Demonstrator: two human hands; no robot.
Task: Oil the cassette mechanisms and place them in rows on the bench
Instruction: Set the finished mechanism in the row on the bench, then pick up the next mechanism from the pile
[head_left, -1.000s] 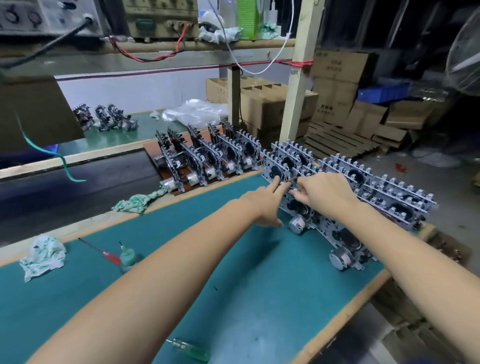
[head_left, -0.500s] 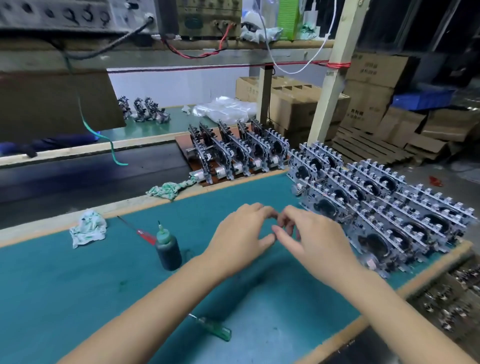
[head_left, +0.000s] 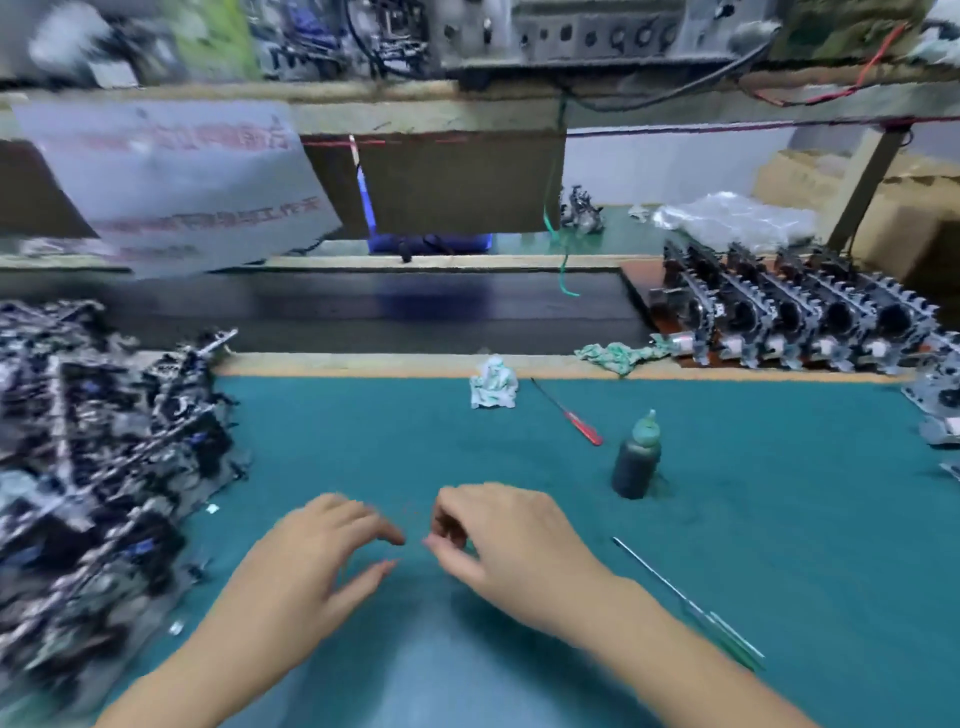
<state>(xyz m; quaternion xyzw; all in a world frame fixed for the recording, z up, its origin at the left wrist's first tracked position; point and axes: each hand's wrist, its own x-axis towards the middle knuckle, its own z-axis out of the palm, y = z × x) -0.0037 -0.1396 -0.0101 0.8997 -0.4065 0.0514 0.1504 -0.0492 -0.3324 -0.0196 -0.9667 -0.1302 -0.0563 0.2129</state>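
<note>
Both hands hover low over the teal bench mat, side by side near its middle. My left hand has loosely spread fingers and holds nothing. My right hand has curled fingers; motion blur hides whether they pinch anything. A heap of cassette mechanisms lies at the left, blurred. A row of upright cassette mechanisms stands at the back right. The dark oil bottle with a green nozzle stands to the right of my right hand.
A red-handled tool and a crumpled white rag lie behind the hands. A green rag sits on the wooden edge. A green-handled screwdriver lies at the right. A paper sheet hangs from the shelf above.
My view has swung left from the placed rows to the mat's middle and the heap. Both hands have drawn back from the rows toward me.
</note>
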